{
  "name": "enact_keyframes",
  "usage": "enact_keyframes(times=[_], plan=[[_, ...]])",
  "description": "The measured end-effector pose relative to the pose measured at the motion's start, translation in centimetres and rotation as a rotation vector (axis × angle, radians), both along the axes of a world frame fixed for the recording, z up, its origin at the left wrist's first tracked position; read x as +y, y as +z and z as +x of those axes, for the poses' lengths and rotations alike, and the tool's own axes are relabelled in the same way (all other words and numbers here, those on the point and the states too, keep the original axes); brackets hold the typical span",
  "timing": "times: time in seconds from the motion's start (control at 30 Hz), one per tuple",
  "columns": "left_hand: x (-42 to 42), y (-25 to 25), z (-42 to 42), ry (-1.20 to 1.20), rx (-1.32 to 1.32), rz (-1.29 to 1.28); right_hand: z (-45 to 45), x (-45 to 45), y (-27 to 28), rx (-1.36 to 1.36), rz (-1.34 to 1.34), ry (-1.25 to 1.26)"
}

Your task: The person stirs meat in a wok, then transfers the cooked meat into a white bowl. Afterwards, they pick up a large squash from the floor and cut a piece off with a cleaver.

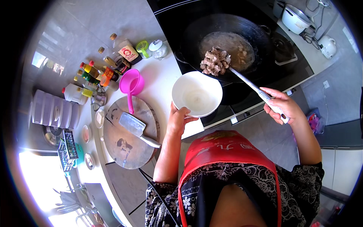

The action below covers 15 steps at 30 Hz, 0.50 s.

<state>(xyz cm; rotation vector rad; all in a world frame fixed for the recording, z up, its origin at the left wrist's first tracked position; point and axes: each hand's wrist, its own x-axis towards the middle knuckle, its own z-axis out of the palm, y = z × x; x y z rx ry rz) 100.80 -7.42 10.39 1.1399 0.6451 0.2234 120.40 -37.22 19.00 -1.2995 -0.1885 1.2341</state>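
My left hand (179,117) grips the lower rim of a white bowl (197,94), with no food visible in it. In my right hand (279,105) is the long handle of a metal ladle (251,85). The ladle's head is heaped with chunks of cooked meat (214,61) and is over the near-left part of a black wok (255,31), close to the bowl's upper rim. Cloudy brownish liquid (241,61) with small bits lies in the wok, which stands on a black stove.
A cleaver (132,124) lies on a round wooden chopping board (116,144) at left. Beside the board is a pink plastic dipper (132,82). Several sauce bottles (127,52) and a lidded glass jar (158,49) line the wall. A white electric cooker (295,20) stands at upper right.
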Motion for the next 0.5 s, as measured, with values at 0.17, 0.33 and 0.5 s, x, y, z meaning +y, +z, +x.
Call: enact_keyframes(times=[0.17,0.33,0.5], plan=[[0.1,0.7,0.2,-0.034,0.044,0.024,-0.1,-0.2,-0.2,0.029,0.027,-0.005],[0.4,1.0,0.6,-0.056,0.037,0.001,0.2,-0.5,-0.2,0.122,0.090,-0.003],[0.6,1.1,0.9,-0.048,0.048,-0.023,-0.6,-0.9,0.6,0.164,0.147,0.061]])
